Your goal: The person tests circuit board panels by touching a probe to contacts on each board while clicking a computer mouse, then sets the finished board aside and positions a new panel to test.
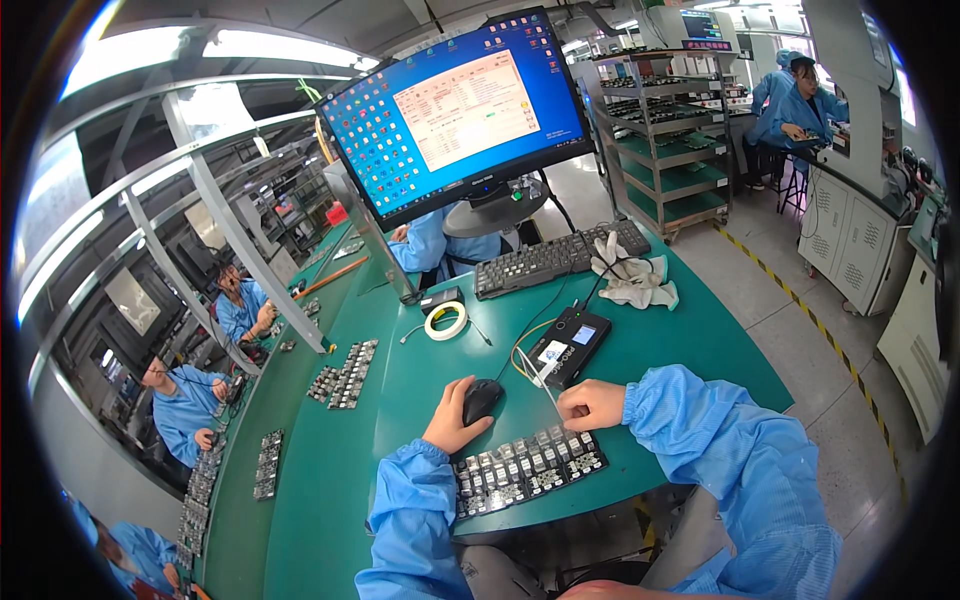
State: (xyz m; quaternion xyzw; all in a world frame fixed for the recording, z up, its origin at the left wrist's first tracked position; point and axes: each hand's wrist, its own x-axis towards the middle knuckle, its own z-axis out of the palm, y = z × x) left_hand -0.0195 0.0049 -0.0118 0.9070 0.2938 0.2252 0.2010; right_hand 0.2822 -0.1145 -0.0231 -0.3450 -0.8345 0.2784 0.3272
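Note:
My left hand (pixel 457 420) curves around the left side of a black computer mouse (pixel 483 400) on the green bench. My right hand (pixel 592 405) is closed in a pinch at the far right edge of a panel of small circuit boards (pixel 525 470). A thin pale flat cable (pixel 546 385) runs from a black handheld tester (pixel 570 345) with a small lit screen to those fingers; its end is hidden there. The panel lies in front of me, its rows carrying silvery parts and white labels.
Beyond are a monitor (pixel 460 110), black keyboard (pixel 545 262), work gloves (pixel 633 273) and a roll of pale tape (pixel 445 321). More board panels (pixel 345 375) lie to the left. Co-workers in blue sit along the left line (pixel 185 415); another person (pixel 800 110) works far right beyond a rack (pixel 665 140).

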